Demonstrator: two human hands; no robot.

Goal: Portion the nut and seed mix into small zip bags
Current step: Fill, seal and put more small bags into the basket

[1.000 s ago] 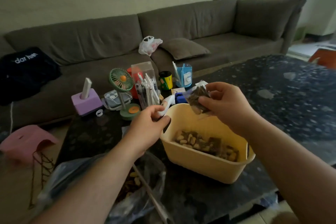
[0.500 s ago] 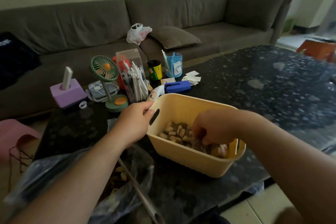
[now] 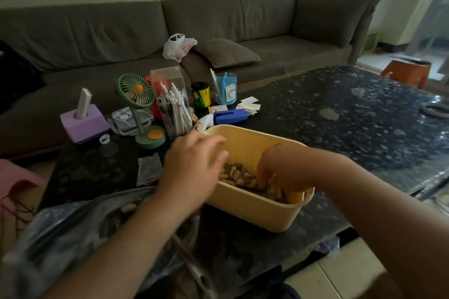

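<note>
- While no filled small bag can be picked out with certainty, the portioning looks to be mid-way: a big clear plastic bag [image 3: 80,230] slumps over the table's near left corner with a few nuts showing through it, so there is likely more to divide.
- Just beyond it, at the table's near edge, the yellow tub [image 3: 255,211] holds a layer of the nut and seed mix [image 3: 237,176].
- My right hand [image 3: 283,167] is sunk into the mix, fingers curled down among the nuts; whether it pinches anything I cannot tell.
- My left hand [image 3: 194,165] hovers blurred at the tub's left rim, fingers loosely spread, holding nothing I can see.
- Left of the tub, one small zip bag [image 3: 148,168] lies flat on the table [image 3: 340,114]; its contents are unclear.
- Farther back, near the far left edge, stand a desk fan [image 3: 137,94] and a pen box [image 3: 173,102].
</note>
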